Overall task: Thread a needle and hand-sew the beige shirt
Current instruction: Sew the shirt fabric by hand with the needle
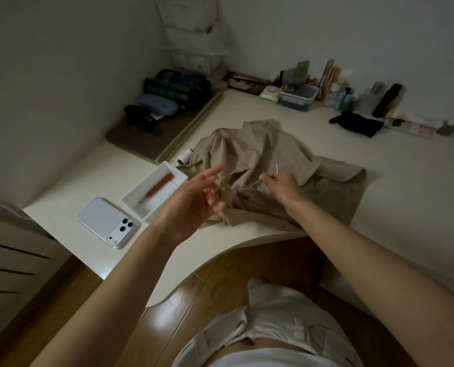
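Over the beige shirt (260,147) on the worktop (395,176), the right hand (282,185) pinches an upright needle (277,168); the left hand (194,201) is loosely spread.

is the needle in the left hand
No, the right hand pinches the needle, held above the beige shirt.

left grip (194,201): palm inward, fingers spread loose | right grip (282,185): fingertips pinching needle (277,169)
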Demonstrator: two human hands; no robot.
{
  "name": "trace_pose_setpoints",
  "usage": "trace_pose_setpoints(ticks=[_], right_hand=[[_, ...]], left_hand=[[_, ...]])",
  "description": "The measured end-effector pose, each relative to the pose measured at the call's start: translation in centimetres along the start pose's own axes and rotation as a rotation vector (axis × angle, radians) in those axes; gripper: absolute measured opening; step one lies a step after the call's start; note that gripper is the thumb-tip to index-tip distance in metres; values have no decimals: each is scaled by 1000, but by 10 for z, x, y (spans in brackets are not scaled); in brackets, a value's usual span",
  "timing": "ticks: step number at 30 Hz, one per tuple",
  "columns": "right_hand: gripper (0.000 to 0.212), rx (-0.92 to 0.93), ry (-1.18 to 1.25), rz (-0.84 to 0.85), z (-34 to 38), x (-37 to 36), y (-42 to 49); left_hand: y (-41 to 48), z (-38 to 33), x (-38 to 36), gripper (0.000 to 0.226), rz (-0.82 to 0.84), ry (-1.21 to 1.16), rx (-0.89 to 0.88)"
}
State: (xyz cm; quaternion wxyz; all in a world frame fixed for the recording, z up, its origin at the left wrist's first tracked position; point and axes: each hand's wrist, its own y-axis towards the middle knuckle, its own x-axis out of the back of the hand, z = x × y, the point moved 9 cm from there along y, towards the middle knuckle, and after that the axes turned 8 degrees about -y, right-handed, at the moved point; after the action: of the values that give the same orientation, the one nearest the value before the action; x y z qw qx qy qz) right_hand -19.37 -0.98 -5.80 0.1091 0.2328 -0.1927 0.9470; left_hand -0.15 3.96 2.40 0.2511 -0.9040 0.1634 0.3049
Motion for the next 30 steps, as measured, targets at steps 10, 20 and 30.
trace_pose_setpoints(ticks=[10, 20, 30], right_hand=[[24, 114, -13, -43, 33, 6, 11], [17, 216, -7, 89, 71, 0, 15], [23, 243, -53, 42, 85, 13, 35]], left_hand=[[3, -49, 29, 23, -406, 611, -316], [49, -35, 57, 38, -421, 1622, -102], [86, -18, -3, 22, -1, 943, -117]])
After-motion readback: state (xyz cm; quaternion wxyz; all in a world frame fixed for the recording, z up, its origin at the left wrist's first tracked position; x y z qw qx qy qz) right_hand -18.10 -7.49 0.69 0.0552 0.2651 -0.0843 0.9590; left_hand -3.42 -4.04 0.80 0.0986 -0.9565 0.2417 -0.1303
